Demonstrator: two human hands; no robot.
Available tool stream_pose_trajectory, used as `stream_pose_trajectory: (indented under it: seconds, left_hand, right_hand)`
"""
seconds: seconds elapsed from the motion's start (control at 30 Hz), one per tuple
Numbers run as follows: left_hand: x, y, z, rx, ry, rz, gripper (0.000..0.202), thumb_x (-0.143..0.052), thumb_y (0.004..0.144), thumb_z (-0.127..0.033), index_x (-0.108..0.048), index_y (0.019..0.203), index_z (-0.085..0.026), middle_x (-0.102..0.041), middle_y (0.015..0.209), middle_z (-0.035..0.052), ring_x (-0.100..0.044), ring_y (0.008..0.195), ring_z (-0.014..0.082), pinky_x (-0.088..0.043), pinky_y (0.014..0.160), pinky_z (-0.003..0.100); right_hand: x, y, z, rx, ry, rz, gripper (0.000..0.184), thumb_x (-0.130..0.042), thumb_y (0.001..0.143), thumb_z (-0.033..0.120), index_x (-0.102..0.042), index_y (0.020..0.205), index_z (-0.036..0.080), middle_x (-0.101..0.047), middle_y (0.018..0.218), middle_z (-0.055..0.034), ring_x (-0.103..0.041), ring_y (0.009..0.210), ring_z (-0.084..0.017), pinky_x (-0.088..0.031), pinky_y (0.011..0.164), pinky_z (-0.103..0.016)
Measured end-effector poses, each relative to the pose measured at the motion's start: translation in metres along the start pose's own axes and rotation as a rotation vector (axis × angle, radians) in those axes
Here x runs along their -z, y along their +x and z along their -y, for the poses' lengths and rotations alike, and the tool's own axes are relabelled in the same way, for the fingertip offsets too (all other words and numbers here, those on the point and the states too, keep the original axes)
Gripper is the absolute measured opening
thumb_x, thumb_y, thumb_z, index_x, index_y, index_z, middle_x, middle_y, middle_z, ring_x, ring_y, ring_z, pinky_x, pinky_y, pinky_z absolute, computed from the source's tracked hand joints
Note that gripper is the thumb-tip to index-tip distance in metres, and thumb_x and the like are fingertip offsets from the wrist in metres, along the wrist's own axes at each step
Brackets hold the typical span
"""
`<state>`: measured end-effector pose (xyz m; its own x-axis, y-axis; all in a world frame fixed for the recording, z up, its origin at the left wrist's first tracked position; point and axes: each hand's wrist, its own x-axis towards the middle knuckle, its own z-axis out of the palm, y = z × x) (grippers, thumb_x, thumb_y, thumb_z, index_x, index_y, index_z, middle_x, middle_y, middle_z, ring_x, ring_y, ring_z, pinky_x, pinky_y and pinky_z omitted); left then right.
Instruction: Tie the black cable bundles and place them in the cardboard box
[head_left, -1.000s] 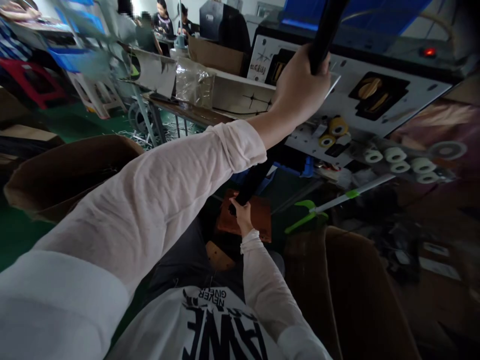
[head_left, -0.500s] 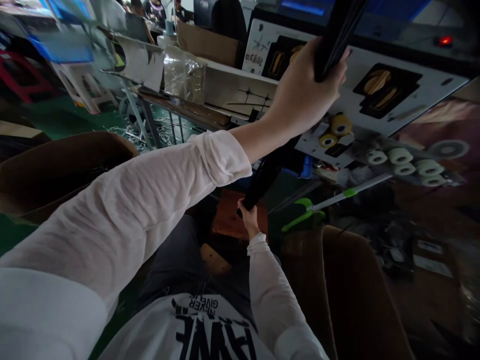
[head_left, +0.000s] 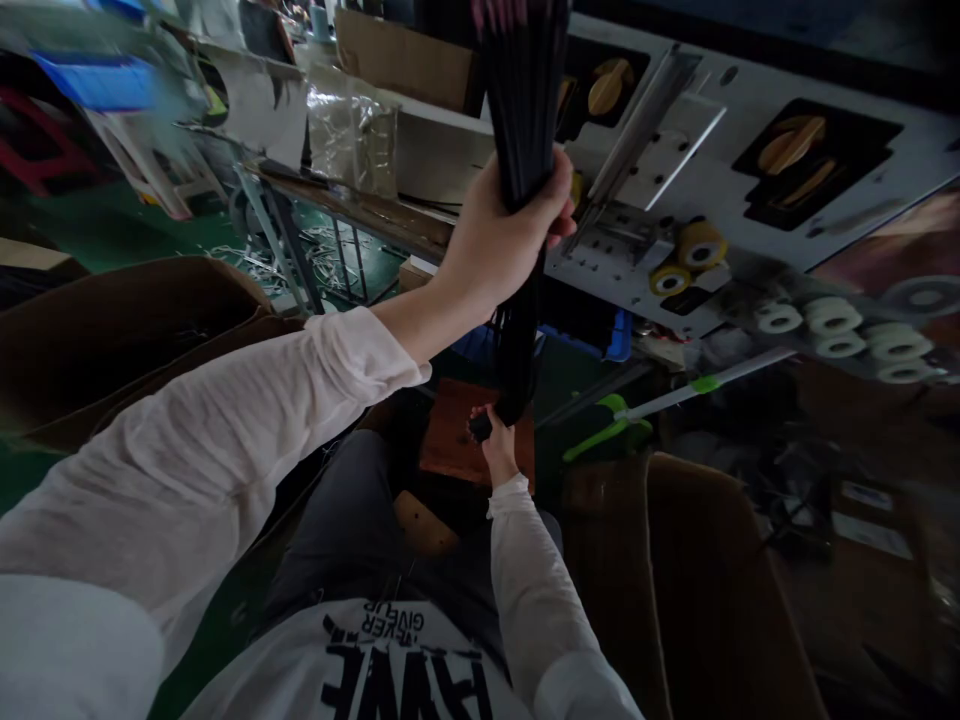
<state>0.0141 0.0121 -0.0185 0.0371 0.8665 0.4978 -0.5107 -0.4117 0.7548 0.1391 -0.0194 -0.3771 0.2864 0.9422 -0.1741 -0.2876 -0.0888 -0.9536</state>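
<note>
Black rod bundle (head_left: pixel 521 90) stands nearly upright, left hand (head_left: pixel 510 230) closed tightly around it, right hand (head_left: pixel 493 440) gripping its lower end.

A long bundle of thin black strips (head_left: pixel 521 120) stands almost upright, with a little pink colour at its top ends. The strips lie tight together, and the lower end of the bundle appears over the reddish-brown board (head_left: pixel 469 445).

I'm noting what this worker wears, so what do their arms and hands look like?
The left hand and right hand are bare, with no gloves. Thin, pale, slightly sheer long sleeves run under white short sleeves; the left cuff is bunched.
</note>
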Motion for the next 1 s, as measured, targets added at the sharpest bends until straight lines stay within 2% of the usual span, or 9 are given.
stream_pose_trajectory:
  seconds: [0.13, 0.3, 0.4, 0.53, 0.67, 0.8, 0.9, 1.0]
  left_hand:
    - [0.008, -0.006, -0.007, -0.013, -0.028, -0.012, 0.018, -0.046, 0.091, -0.004, -0.047, 0.078, -0.017, -0.049, 0.064, -0.0023, -0.053, 0.059, 0.0092, -0.046, 0.064, 0.028]
    - [0.025, -0.026, 0.002, 0.025, 0.031, -0.051, 0.016, -0.049, 0.089, -0.006, -0.053, 0.078, -0.017, -0.051, 0.067, -0.0013, -0.055, 0.063, 0.0098, -0.046, 0.068, 0.028]
    - [0.038, -0.03, 0.003, 0.012, 0.013, -0.083, 0.014, -0.05, 0.089, -0.009, -0.055, 0.079, -0.018, -0.051, 0.069, -0.0009, -0.054, 0.065, 0.0108, -0.048, 0.07, 0.029]
    - [0.053, -0.03, -0.011, -0.026, 0.056, -0.128, 0.012, -0.058, 0.085, -0.017, -0.059, 0.076, -0.024, -0.052, 0.073, 0.001, -0.053, 0.072, 0.0147, -0.05, 0.076, 0.032]
    - [0.061, -0.04, -0.016, 0.016, 0.144, -0.198, 0.007, -0.065, 0.079, -0.025, -0.061, 0.076, -0.03, -0.057, 0.079, 0.0031, -0.054, 0.08, 0.0208, -0.048, 0.082, 0.037]
    - [0.072, -0.053, -0.007, 0.034, 0.111, -0.255, 0.009, -0.066, 0.078, -0.023, -0.063, 0.074, -0.031, -0.056, 0.075, 0.0002, -0.055, 0.077, 0.0183, -0.047, 0.081, 0.037]
    - [0.102, -0.067, -0.017, 0.032, 0.09, -0.402, 0.012, -0.069, 0.074, -0.023, -0.063, 0.071, -0.032, -0.058, 0.07, -0.004, -0.055, 0.079, 0.0168, -0.046, 0.084, 0.035]
    - [0.156, -0.101, -0.047, 0.14, 0.224, -0.555, 0.006, -0.069, 0.071, -0.038, -0.063, 0.071, -0.039, -0.065, 0.073, -0.0105, -0.054, 0.101, 0.0203, -0.045, 0.089, 0.036]
  right_hand:
    - [0.008, 0.004, 0.005, 0.071, -0.031, -0.09, 0.04, -0.066, 0.069, 0.054, -0.055, 0.079, 0.017, -0.062, 0.072, -0.0036, -0.059, 0.064, -0.016, -0.045, 0.052, -0.026]
    - [0.019, 0.008, -0.007, 0.113, -0.159, -0.167, 0.042, -0.073, 0.058, 0.05, -0.058, 0.076, 0.015, -0.063, 0.07, -0.0052, -0.056, 0.063, -0.015, -0.043, 0.055, -0.027]
    - [0.023, 0.012, -0.007, 0.101, -0.168, -0.142, 0.04, -0.068, 0.063, 0.051, -0.057, 0.078, 0.015, -0.062, 0.068, -0.0039, -0.054, 0.059, -0.014, -0.042, 0.052, -0.026]
    - [0.03, 0.018, 0.001, 0.109, -0.202, -0.104, 0.035, -0.065, 0.069, 0.049, -0.054, 0.077, 0.017, -0.057, 0.063, 0.0006, -0.048, 0.051, -0.01, -0.039, 0.048, -0.024]
    - [0.035, 0.019, 0.001, 0.142, -0.292, -0.081, 0.031, -0.066, 0.066, 0.043, -0.056, 0.078, 0.017, -0.061, 0.066, -0.0009, -0.052, 0.06, -0.012, -0.043, 0.056, -0.025]
    - [0.036, 0.017, 0.004, 0.142, -0.436, 0.007, 0.024, -0.062, 0.068, 0.039, -0.06, 0.075, 0.016, -0.067, 0.073, -0.0059, -0.057, 0.069, -0.017, -0.046, 0.066, -0.029]
    - [0.04, 0.015, 0.026, 0.131, -0.543, 0.11, 0.021, -0.067, 0.063, 0.032, -0.065, 0.076, 0.016, -0.069, 0.074, -0.0061, -0.06, 0.073, -0.021, -0.046, 0.071, -0.032]
    - [0.042, 0.0, 0.071, 0.149, -0.757, 0.315, 0.025, -0.071, 0.061, 0.025, -0.069, 0.085, 0.018, -0.071, 0.083, -0.006, -0.063, 0.082, -0.024, -0.046, 0.077, -0.032]
